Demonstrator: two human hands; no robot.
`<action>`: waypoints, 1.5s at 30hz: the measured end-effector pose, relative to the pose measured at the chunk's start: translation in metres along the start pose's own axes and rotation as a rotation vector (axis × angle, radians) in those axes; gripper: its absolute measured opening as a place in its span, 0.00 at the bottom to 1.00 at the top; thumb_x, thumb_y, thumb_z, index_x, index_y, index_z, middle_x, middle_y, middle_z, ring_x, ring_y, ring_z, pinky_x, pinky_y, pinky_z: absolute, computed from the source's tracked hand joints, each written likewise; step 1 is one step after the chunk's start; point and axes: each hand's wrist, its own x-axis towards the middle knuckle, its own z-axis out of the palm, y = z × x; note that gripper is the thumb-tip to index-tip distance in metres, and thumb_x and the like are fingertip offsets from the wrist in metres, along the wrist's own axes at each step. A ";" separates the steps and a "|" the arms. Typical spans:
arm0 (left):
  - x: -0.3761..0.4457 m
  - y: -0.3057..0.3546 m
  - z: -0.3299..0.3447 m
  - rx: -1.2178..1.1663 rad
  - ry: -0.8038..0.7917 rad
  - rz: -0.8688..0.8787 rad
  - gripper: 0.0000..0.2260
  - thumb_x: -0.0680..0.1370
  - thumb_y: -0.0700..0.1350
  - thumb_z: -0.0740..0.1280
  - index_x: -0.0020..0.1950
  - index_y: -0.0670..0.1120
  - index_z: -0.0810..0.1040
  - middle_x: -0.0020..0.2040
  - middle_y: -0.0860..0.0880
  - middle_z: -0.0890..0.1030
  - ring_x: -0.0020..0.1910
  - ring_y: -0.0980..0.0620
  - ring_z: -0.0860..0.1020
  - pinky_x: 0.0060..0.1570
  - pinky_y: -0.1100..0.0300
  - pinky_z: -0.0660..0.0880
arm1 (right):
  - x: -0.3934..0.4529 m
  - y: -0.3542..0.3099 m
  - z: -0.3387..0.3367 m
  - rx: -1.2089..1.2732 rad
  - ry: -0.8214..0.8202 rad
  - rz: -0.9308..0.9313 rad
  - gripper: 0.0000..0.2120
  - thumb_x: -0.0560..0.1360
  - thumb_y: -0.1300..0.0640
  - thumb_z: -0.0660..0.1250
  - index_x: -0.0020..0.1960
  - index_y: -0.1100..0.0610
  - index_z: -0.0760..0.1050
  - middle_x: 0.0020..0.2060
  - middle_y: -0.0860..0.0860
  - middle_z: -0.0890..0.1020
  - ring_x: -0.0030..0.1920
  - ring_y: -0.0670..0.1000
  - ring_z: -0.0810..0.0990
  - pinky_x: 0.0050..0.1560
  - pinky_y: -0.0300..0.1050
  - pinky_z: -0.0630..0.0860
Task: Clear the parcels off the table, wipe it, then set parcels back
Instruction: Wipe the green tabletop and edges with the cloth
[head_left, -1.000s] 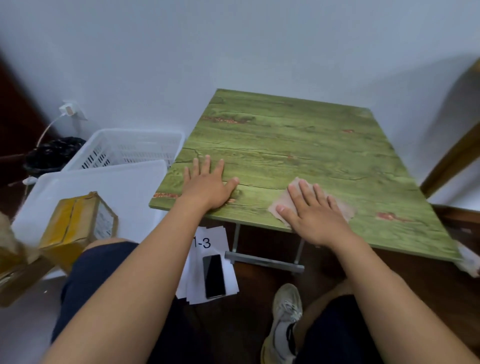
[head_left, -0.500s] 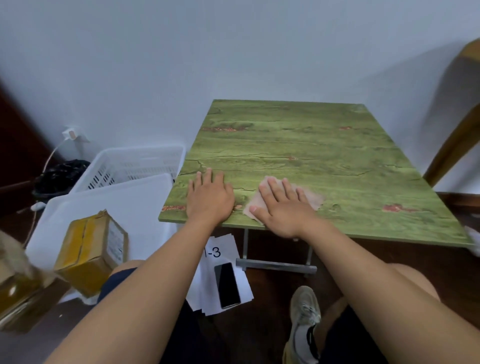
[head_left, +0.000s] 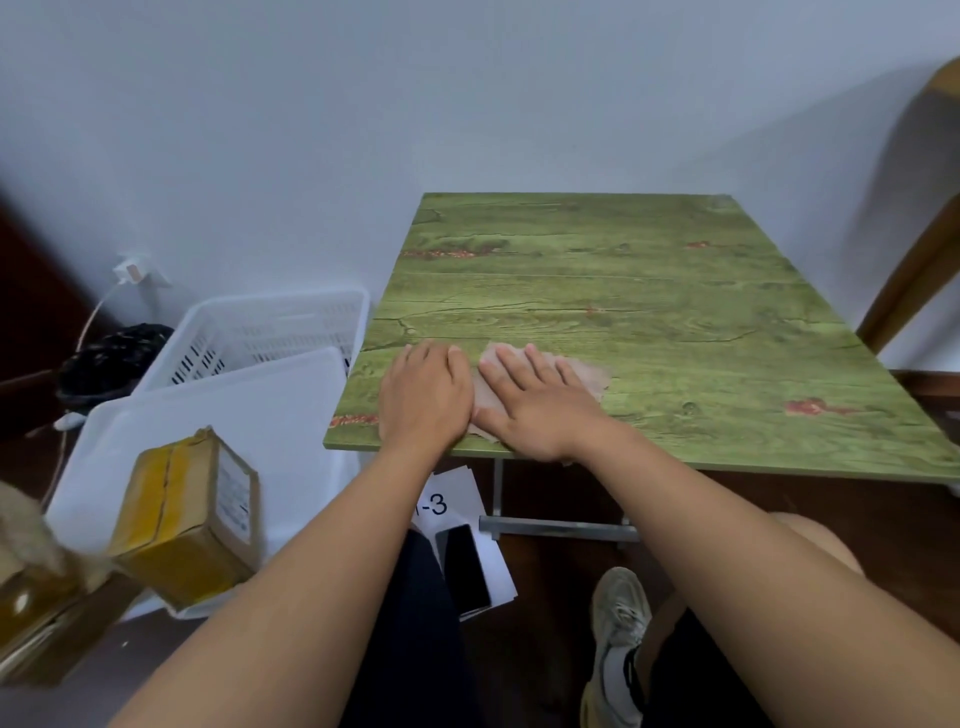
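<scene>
A thin, limp cloth (head_left: 582, 376) is pressed flat under the straight fingers (head_left: 524, 364) of the right hand (head_left: 540, 410); it is judged light and easily bunched, best driven by palm pressure; the left hand (head_left: 423, 397) lies flat on the tabletop (head_left: 675, 312), touching the cloth's edge, gripping nothing.

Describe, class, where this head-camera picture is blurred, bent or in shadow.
Head view: wide-angle bending curves the wall and table edges; the parcels at lower left smear toward the corner; a soft shadow darkens the wall at upper right; no glare; both hands stay fairly sharp.
</scene>
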 end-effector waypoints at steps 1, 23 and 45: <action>-0.001 0.001 -0.001 -0.023 0.007 -0.007 0.18 0.82 0.47 0.49 0.51 0.41 0.77 0.54 0.43 0.80 0.56 0.45 0.74 0.63 0.47 0.68 | -0.001 0.002 0.000 -0.004 0.001 0.000 0.35 0.79 0.31 0.43 0.80 0.44 0.38 0.79 0.45 0.36 0.78 0.52 0.33 0.77 0.56 0.36; 0.000 -0.007 -0.002 0.145 -0.114 0.081 0.19 0.80 0.52 0.54 0.68 0.49 0.74 0.68 0.51 0.75 0.67 0.50 0.70 0.67 0.50 0.64 | -0.022 0.074 -0.006 -0.004 0.039 0.184 0.35 0.78 0.31 0.43 0.80 0.43 0.39 0.79 0.44 0.38 0.79 0.51 0.37 0.76 0.55 0.39; 0.002 0.007 -0.001 0.273 -0.259 0.197 0.18 0.84 0.52 0.54 0.74 0.64 0.65 0.80 0.50 0.54 0.78 0.44 0.55 0.74 0.45 0.52 | -0.104 0.162 -0.007 0.084 0.088 0.597 0.34 0.80 0.33 0.42 0.80 0.45 0.39 0.79 0.48 0.38 0.79 0.55 0.38 0.76 0.58 0.40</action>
